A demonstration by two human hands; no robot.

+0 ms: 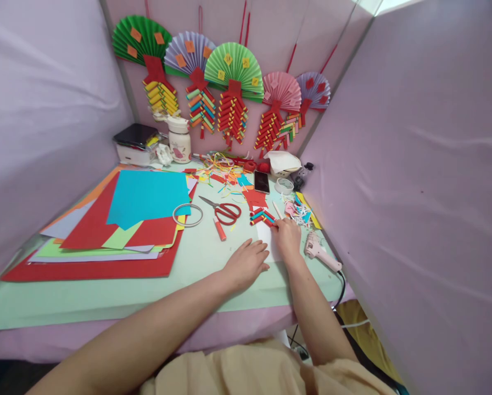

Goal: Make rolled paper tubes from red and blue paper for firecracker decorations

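Observation:
My left hand (247,264) lies flat on the table with its fingers stretched out, beside a white sheet of paper (275,252), holding nothing. My right hand (288,240) is closed at the lower right end of a group of small paper rolls (263,216), its fingertips on one roll. These rolls are red and blue with yellow ends, set slantwise in a pattern. How far the fingers wrap round the roll is partly hidden. Left of them lie red-handled scissors (228,213), half open, and an orange-red glue stick (220,229). A pale glue gun (322,252) rests right of my right hand.
Coloured paper sheets (147,197) are stacked at the left, with a metal ring (187,223) at their edge. Paper scraps (225,170), a phone (261,182) and a tape roll (284,186) lie farther back. Behind them stands a white bottle (179,141). Paper fans (234,68) hang above.

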